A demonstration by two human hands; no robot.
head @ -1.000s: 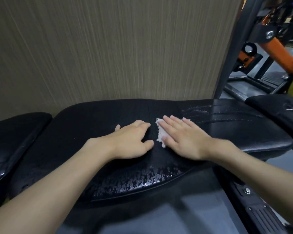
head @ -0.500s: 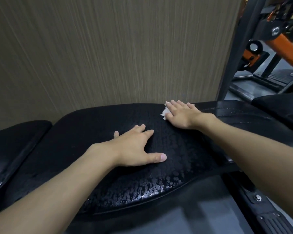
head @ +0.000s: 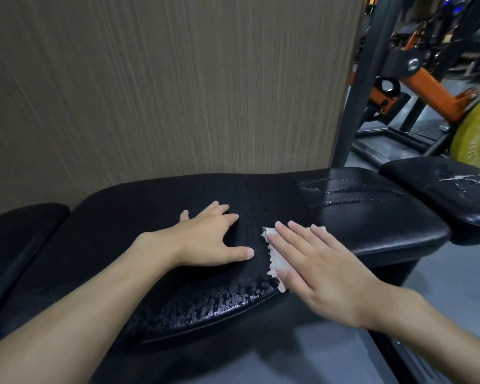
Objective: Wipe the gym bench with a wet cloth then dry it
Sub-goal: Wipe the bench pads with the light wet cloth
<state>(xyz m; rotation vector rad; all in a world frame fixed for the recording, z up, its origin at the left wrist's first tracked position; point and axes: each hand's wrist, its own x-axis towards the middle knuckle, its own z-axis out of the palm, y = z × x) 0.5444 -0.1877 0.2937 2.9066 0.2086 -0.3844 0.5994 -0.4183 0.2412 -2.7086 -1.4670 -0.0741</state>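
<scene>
The right hand (head: 324, 273) lies flat, fingers straight and close together, pressing a small, ragged-edged white cloth (head: 274, 259) onto the padded black vinyl gym bench (head: 117, 234). Nothing is curled round the cloth; it is pinned under the palm and fingers, with only its frayed left edge showing (the rest is hidden beneath the hand). The cloth sits near the front edge of the bench, a little right of its middle.

Just beside it, not touching, the left hand (head: 205, 242) rests palm-down on the pad, fingers spread and thumb stretched towards the cloth, holding nothing.

Beaded water droplets (head: 219, 303) glisten along the front edge below both hands, and thin wet streaks (head: 349, 192) cross the bench's right end. A separate black pad (head: 441, 189) with a pale splash stands to the right, another black pad (head: 20, 231) to the left. Behind the bench rises a beige vertical-grained wall panel (head: 164, 92); at the right are a black steel upright (head: 355, 92), an orange machine arm (head: 432, 87) and a yellow weight plate (head: 477, 139).
</scene>
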